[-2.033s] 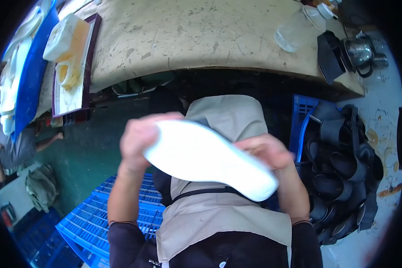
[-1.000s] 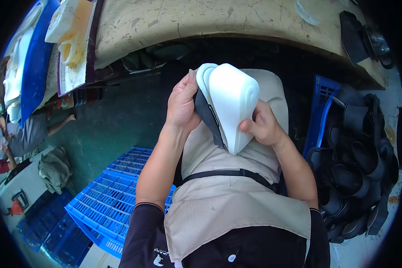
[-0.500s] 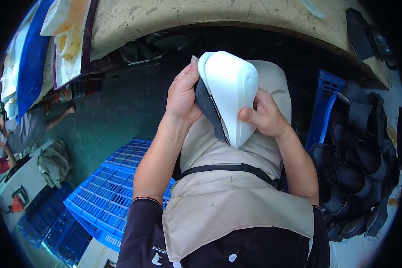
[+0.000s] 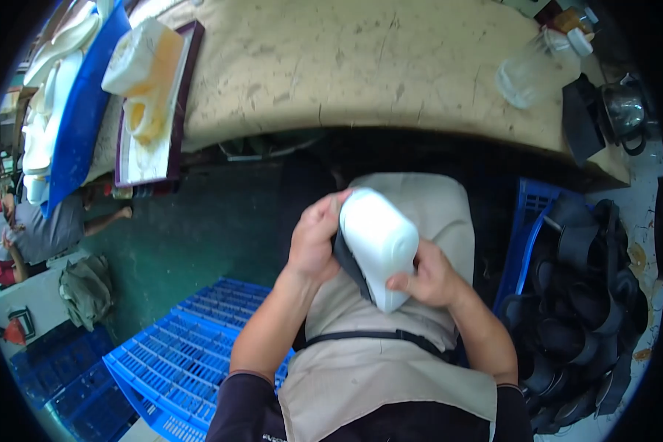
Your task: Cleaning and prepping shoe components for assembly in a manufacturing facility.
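Above my apron-covered lap I hold a shoe with a thick, smooth white sole [image 4: 378,236] and a black upper [image 4: 352,267], the sole turned up toward me. My left hand [image 4: 317,239] grips its far left side, with the fingers closed round the black part and white edge. On the near right side my right hand [image 4: 435,276] is closed, its thumb on the white surface and its other fingers partly hidden behind the shoe.
A worn tan table [image 4: 302,66] stands ahead, bearing a purple-edged tray [image 4: 180,110], a blue tray [image 4: 77,110] of white soles, a clear bottle [image 4: 527,77] and a metal cup [image 4: 622,107]. Black uppers [image 4: 567,317] pile up on my right. Blue crates [image 4: 177,353] stand left. Another person [image 4: 40,225] sits far left.
The view has tilted up, showing more of the table. The shoe appears lower in the picture and more foreshortened. Both hands keep hold of it.
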Tool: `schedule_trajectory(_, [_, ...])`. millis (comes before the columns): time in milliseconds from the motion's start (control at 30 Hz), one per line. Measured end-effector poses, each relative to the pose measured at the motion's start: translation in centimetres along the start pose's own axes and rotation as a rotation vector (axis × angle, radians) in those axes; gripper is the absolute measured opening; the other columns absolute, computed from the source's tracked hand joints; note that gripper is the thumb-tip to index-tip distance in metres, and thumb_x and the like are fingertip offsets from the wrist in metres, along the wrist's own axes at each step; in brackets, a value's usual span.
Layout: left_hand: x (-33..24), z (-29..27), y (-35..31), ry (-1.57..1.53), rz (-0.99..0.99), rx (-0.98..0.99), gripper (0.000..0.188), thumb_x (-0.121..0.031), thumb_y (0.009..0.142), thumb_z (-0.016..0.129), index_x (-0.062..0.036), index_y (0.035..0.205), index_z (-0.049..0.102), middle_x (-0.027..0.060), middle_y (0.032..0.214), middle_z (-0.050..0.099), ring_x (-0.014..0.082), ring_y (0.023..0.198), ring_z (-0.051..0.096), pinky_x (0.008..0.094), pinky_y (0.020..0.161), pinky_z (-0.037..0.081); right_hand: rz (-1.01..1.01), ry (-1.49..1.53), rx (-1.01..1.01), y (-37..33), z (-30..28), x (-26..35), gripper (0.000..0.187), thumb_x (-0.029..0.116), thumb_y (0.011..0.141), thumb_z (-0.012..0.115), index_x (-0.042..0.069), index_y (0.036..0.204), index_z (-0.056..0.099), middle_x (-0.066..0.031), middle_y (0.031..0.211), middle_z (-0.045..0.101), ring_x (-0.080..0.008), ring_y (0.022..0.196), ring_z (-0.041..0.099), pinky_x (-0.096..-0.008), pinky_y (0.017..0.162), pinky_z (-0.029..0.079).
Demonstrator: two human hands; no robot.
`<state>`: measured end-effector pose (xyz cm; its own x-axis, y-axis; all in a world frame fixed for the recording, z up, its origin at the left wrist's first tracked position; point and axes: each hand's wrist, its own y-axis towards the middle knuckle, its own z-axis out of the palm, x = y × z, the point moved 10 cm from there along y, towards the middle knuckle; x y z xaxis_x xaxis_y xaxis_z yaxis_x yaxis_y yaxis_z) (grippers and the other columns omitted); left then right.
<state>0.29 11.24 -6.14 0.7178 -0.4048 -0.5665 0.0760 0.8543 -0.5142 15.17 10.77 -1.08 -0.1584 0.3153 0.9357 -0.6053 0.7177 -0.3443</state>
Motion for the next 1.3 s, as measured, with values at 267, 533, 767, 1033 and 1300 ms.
schedule_trajectory(267, [-2.5,2.0,-0.7,0.042,0.063,0.13,0.037,-0.023,0.104,0.059,0.0048,0.128,0.065,0.0133,0.115,0.069,0.016,0.1,0.061,0.0259,0.088,0.049,-0.1,-0.076,-0.01,-0.2,-0.1,2.2,0.095,0.03,0.079,0.084,-0.002,0.154,0.034,-0.0264,0.132,0.062,-0.038,0.113,0.065,-0.0404,0.096,0.051])
schedule_trajectory(533, [-4.3,2.8,-1.5,0.119,0.187,0.263,0.035,-0.021,0.103,0.059,0.0048,0.125,0.068,0.0139,0.11,0.07,0.0149,0.09,0.059,0.0242,0.08,0.047,-0.118,-0.068,0.008,-0.4,0.8,2.7,0.095,0.027,0.079,0.084,-0.003,0.154,0.034,-0.026,0.13,0.064,-0.0381,0.111,0.066,-0.0401,0.096,0.051])
schedule_trajectory(767, [-7.7,4.5,-1.3,0.675,0.3,0.284,0.038,-0.019,0.097,0.057,0.0089,0.122,0.068,0.0164,0.105,0.073,0.0138,0.076,0.055,0.0251,0.07,0.047,-0.088,0.069,0.074,-0.2,1.3,2.4,0.083,0.026,0.076,0.086,-0.002,0.144,0.047,-0.0199,0.122,0.067,-0.0314,0.1,0.067,-0.041,0.095,0.051])
schedule_trajectory(1033, [-3.1,1.8,-2.0,0.653,0.315,0.336,0.05,-0.023,0.101,0.054,0.004,0.143,0.049,0.0168,0.121,0.067,0.0194,0.098,0.062,0.029,0.086,0.049,-0.012,0.344,-0.081,1.7,0.6,-3.5,0.087,0.028,0.073,0.088,-0.002,0.142,0.044,-0.0208,0.127,0.061,-0.0344,0.109,0.063,-0.0456,0.101,0.048])
schedule_trajectory(1300, [2.1,-0.4,-3.7,0.674,0.138,0.381,0.063,-0.028,0.103,0.054,0.0017,0.155,0.034,0.0201,0.133,0.059,0.0284,0.112,0.06,0.0377,0.096,0.047,0.076,0.296,0.02,0.5,1.5,-6.5,0.092,0.024,0.07,0.087,-0.001,0.146,0.039,-0.0218,0.131,0.058,-0.0371,0.115,0.059,-0.0496,0.104,0.045])
